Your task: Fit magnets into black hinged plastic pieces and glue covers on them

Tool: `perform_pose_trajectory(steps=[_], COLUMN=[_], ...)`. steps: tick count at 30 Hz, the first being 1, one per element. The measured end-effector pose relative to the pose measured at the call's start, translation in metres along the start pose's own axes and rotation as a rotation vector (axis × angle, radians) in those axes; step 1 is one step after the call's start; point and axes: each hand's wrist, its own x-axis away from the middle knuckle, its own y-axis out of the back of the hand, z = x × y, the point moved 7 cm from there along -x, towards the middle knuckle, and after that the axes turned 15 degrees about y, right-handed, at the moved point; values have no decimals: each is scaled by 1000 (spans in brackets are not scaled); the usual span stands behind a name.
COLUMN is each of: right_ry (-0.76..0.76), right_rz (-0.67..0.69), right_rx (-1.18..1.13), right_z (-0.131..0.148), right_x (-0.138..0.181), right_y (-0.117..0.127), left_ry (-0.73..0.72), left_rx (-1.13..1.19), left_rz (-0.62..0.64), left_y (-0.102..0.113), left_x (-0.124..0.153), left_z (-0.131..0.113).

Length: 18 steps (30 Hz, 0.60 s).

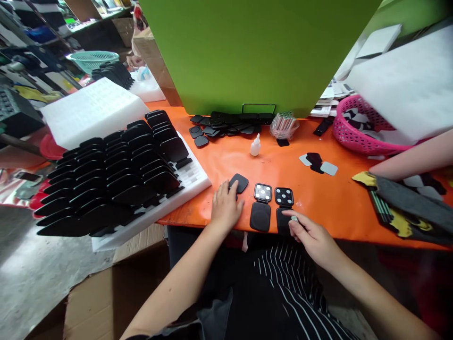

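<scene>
My left hand lies palm down on the orange table, its fingertips on a black square plate. Beside it sit two open black cases: the middle case shows several silver discs in its top half, and the right case shows small white dots. My right hand rests at the lower half of the right case, with fingers pinched on a small silver disc.
A white foam tray with rows of upright black plates stands at left. A small glue bottle, a pile of black parts and a green board lie ahead. A pink basket and another person's arm are at right.
</scene>
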Motion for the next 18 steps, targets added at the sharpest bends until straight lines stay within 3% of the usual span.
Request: perform_pose_trajectory(steps=[3, 6, 8, 11, 13, 15, 18], right_ry=[41, 105, 134, 229, 267, 268, 270], right_rz=[73, 57, 37, 65, 73, 73, 85], right_rx=[20, 93, 93, 95, 141, 242, 424], right_z=[19, 40, 50, 66, 73, 78, 84], right_x=[-9, -19, -25, -34, -38, -41, -43], right_y=[-9, -16, -22, -35, -40, -42, -43], left_ry=[67, 243, 380, 528, 616, 653, 571], left_rx=[39, 366, 743, 1231, 1382, 1417, 1291], left_rz=[33, 111, 343, 805, 961, 976, 886], left_y=[4, 10, 3, -10, -13, -14, -14], left_x=[-9, -6, 8, 44, 65, 78, 84], left_z=[19, 32, 35, 22, 15, 11, 5])
